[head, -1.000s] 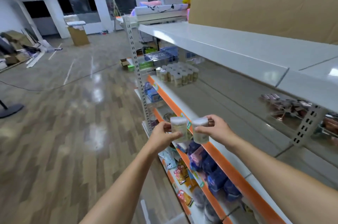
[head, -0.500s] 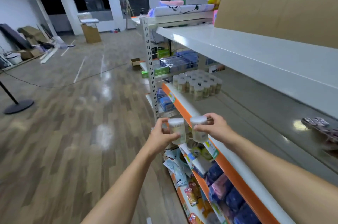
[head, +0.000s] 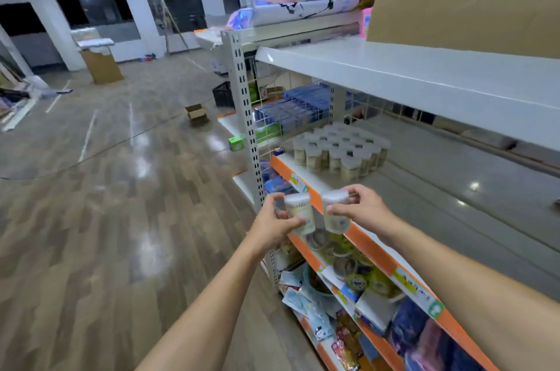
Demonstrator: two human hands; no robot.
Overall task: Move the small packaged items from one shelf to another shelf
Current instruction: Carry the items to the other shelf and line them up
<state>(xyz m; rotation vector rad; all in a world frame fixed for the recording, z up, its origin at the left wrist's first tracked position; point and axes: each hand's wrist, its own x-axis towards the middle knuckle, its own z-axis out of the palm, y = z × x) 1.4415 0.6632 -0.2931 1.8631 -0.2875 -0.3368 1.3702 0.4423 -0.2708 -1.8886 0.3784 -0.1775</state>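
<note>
Each hand, left (head: 274, 226) and right (head: 362, 208), grips a jar (head: 300, 216). The jar cluster (head: 339, 149), upper centre, looms nearer than a second ago; delivery seems close.

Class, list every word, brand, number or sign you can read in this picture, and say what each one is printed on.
None can be read.
Left jar, held in the left hand: label print blurred.
Right jar, held in the right hand: label blurred.
Shelf-edge tags: marks too small.
Jars on the shelf: labels blurred.
Packets below: print unreadable.
</note>
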